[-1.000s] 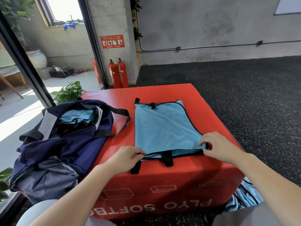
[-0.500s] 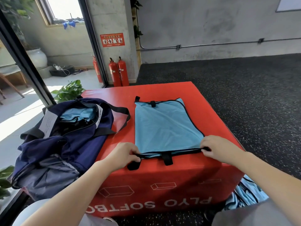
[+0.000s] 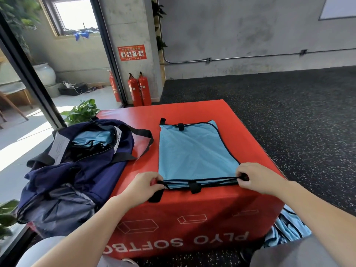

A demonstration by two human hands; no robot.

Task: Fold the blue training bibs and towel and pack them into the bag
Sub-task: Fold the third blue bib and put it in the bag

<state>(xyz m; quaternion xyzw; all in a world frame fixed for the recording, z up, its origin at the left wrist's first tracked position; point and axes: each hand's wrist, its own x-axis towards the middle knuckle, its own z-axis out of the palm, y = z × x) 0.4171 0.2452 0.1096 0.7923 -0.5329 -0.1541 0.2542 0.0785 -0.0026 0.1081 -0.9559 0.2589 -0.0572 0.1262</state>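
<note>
Behind the box (image 3: pixel 192 218), more blue cloth (image 3: pixel 287 228) lies half-hidden.

You are wearing the single head camera, and it is looking forward and down from above your own forearms. It is sitting close over the near edge of a red box (image 3: pixel 192 214), where your left hand (image 3: pixel 142 186) and right hand (image 3: pixel 258 179) are showing in the lower middle. The wide lens is bending the edges, taking in a bag (image 3: pixel 77 170) at the left, the dark floor (image 3: pixel 289 116) at the right, and the far wall (image 3: pixel 240 31) ahead. No second view is sharing this scene.
</note>
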